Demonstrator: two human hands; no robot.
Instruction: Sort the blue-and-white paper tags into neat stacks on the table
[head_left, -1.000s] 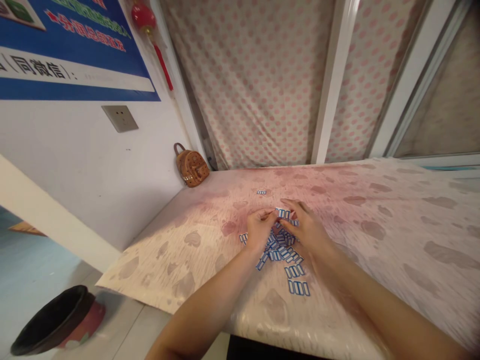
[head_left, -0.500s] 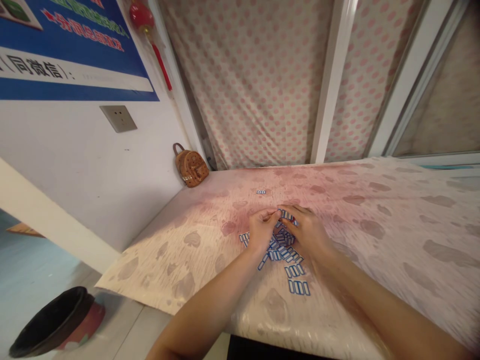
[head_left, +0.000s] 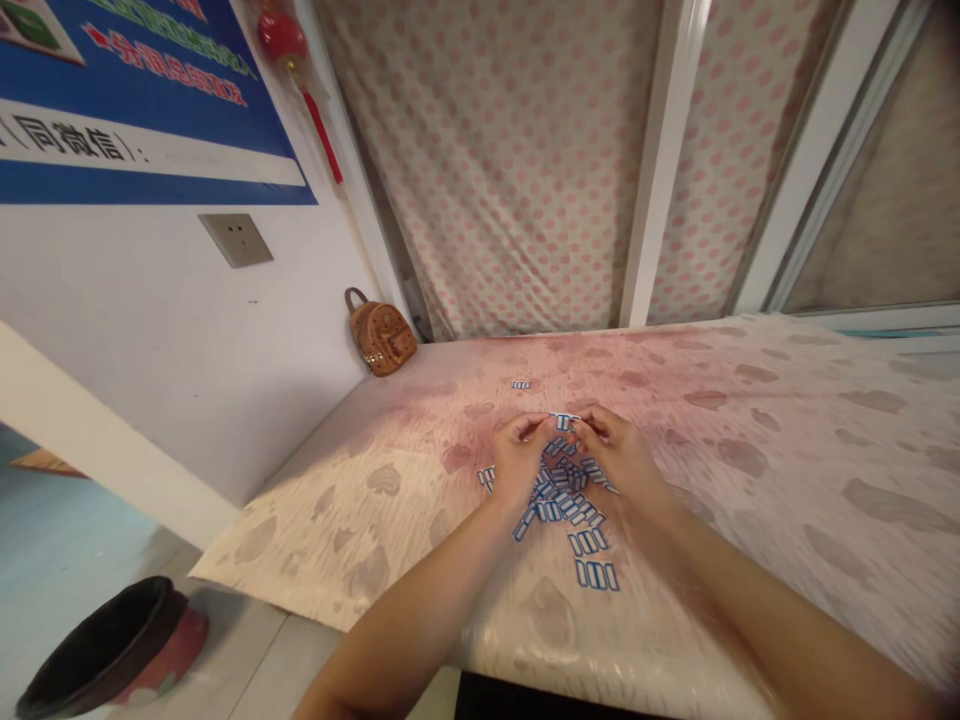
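Between my fingertips is a small flat white piece with blue outlines [head_left: 564, 422], held just above the table. My left hand [head_left: 519, 462] pinches its left end. My right hand [head_left: 622, 458] is closed at its right end, thumb and index finger together. Under and in front of both hands spreads a loose pile of similar blue-and-white pieces [head_left: 551, 490], some overlapping. Nearer the table's front edge lies a separate piece [head_left: 597, 575]. Another single piece [head_left: 520, 385] rests beyond my hands. What exactly these pieces are is too small to tell.
A patterned cloth covers the table [head_left: 360, 520]. At its back left corner stands a small brown backpack-shaped bag [head_left: 382, 335] against the wall. A dark-rimmed bin [head_left: 161, 655] is on the floor at the left. A dotted curtain [head_left: 510, 180] hangs behind the table.
My fingers have shifted on the held piece, which now lies level between both hands. My right hand has turned slightly, uncovering more pieces below it. The single far piece has not moved.
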